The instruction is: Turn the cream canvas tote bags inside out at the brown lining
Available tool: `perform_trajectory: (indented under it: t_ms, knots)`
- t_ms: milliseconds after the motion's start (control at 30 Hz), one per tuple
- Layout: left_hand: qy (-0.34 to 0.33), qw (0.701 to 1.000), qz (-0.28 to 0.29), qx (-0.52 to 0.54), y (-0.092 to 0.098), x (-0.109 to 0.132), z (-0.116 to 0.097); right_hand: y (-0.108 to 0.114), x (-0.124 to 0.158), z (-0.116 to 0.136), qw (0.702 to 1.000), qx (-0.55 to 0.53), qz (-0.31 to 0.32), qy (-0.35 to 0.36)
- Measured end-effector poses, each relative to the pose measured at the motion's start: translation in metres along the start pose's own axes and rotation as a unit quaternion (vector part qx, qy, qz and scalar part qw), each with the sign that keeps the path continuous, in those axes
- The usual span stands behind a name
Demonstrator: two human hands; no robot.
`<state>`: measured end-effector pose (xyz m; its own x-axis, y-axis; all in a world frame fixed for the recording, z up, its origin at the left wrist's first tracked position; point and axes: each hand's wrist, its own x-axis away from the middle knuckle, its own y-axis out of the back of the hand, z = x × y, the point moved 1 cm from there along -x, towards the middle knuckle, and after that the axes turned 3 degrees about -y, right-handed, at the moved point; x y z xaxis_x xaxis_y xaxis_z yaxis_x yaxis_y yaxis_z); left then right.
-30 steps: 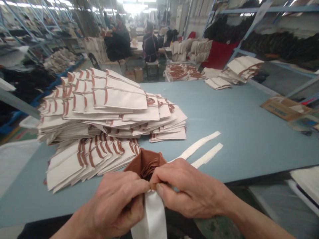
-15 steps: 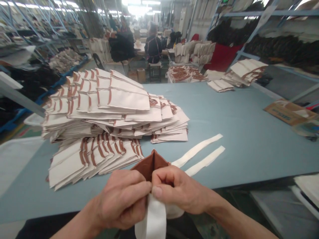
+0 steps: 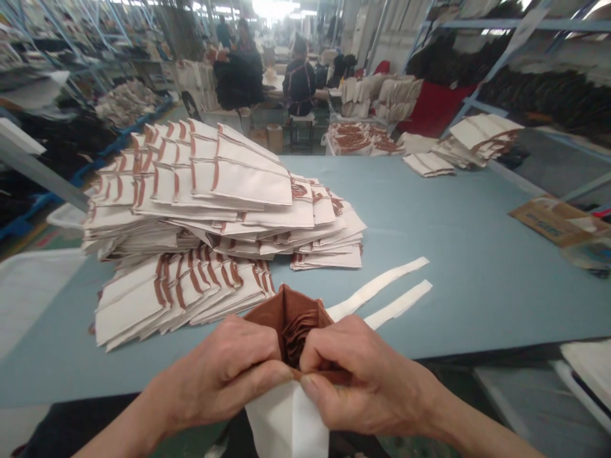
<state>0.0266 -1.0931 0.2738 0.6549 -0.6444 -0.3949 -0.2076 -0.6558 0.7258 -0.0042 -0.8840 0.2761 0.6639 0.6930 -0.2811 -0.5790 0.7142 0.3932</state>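
Near the table's front edge, my left hand (image 3: 224, 375) and my right hand (image 3: 367, 375) both pinch a fabric bag (image 3: 291, 324) with a brown lining and a white outer side. Its brown mouth gapes open between my thumbs, showing crumpled lining inside. The white fabric hangs down below my hands. Just beyond the bag lie two white fabric strips (image 3: 382, 296) on the blue table (image 3: 468, 254). To the left a fanned row of white pieces with brown trim (image 3: 181, 292) lies in front of a tall stack of the same pieces (image 3: 214, 191).
More stacks of white pieces (image 3: 477, 137) sit at the table's far right, and a cardboard box (image 3: 554, 219) at its right edge. Seated people (image 3: 298, 79) work at a far table. Shelving with dark goods lines both sides.
The bag's brown mouth was pressed shut half a second ago and is now spread open again between my thumbs. The view has shifted slightly right.
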Motion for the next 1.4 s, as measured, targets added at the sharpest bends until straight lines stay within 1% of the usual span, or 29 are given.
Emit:
perform_trajectory:
  t_ms: [67,133,167,233,333,367,400,433,467,533,600,667,767,833,867,933,967,1067,1167,1267,1400]
  knots:
    - [-0.014,1.0,-0.022,0.018,-0.006,0.003,0.008,-0.006,0.001,-0.002,0.999,-0.05,0.004,0.0]
    - [-0.014,0.995,-0.076,0.066,-0.017,0.006,0.017,-0.014,0.0,-0.002,0.993,-0.119,0.01,-0.025]
    - [-0.004,0.989,-0.113,0.094,-0.024,0.006,0.022,-0.019,-0.002,-0.002,0.987,-0.154,0.011,-0.037]
    - [0.019,0.977,-0.169,0.127,-0.042,0.003,0.03,-0.027,-0.005,-0.002,0.971,-0.235,0.006,-0.043]
    - [0.05,0.962,-0.218,0.156,-0.066,-0.006,0.035,-0.032,-0.008,-0.002,0.935,-0.354,0.003,-0.035]
    - [0.058,0.958,-0.229,0.166,-0.072,-0.009,0.035,-0.031,-0.008,-0.003,0.928,-0.371,0.005,-0.034]
    - [0.062,0.954,-0.236,0.174,-0.075,-0.011,0.034,-0.028,-0.008,-0.004,0.928,-0.371,0.009,-0.036]
    - [0.064,0.952,-0.238,0.182,-0.076,-0.013,0.033,-0.024,-0.007,-0.005,0.934,-0.355,0.018,-0.038]
    - [0.064,0.951,-0.235,0.189,-0.075,-0.013,0.032,-0.02,-0.005,-0.006,0.943,-0.329,0.028,-0.038]
    - [0.061,0.953,-0.22,0.198,-0.065,-0.013,0.028,-0.009,-0.003,-0.005,0.961,-0.27,0.05,-0.037]
    - [0.057,0.957,-0.203,0.198,-0.049,-0.012,0.023,0.001,-0.003,-0.003,0.975,-0.21,0.064,-0.03]
    - [0.048,0.964,-0.184,0.185,-0.031,-0.013,0.015,0.008,-0.004,0.0,0.986,-0.156,0.063,-0.017]
    - [0.012,0.982,-0.132,0.137,-0.01,-0.019,-0.003,0.013,-0.005,0.001,0.994,-0.095,0.049,-0.002]
    - [0.004,0.992,-0.084,0.098,-0.002,-0.022,-0.015,0.014,-0.005,0.0,0.996,-0.078,0.043,0.009]
    - [0.011,0.994,-0.063,0.09,0.001,-0.023,-0.019,0.014,-0.004,-0.001,0.996,-0.072,0.041,0.016]
    - [0.038,0.992,-0.042,0.111,0.001,-0.023,-0.022,0.012,-0.003,-0.003,0.997,-0.063,0.032,0.02]
    - [0.055,0.988,-0.044,0.14,-0.001,-0.022,-0.022,0.011,-0.002,-0.004,0.997,-0.063,0.027,0.018]
    - [0.109,0.963,-0.085,0.233,-0.01,-0.015,-0.016,0.007,-0.002,-0.004,0.995,-0.097,0.017,-0.005]
    - [0.148,0.943,-0.118,0.274,-0.019,-0.007,-0.008,0.007,-0.003,0.0,0.991,-0.122,0.042,-0.023]
    - [0.162,0.936,-0.123,0.287,-0.024,-0.001,-0.004,0.011,0.0,0.005,0.996,-0.069,0.062,-0.017]
    - [0.162,0.937,-0.117,0.287,-0.024,0.001,-0.002,0.014,0.004,0.009,0.998,0.02,0.05,0.021]
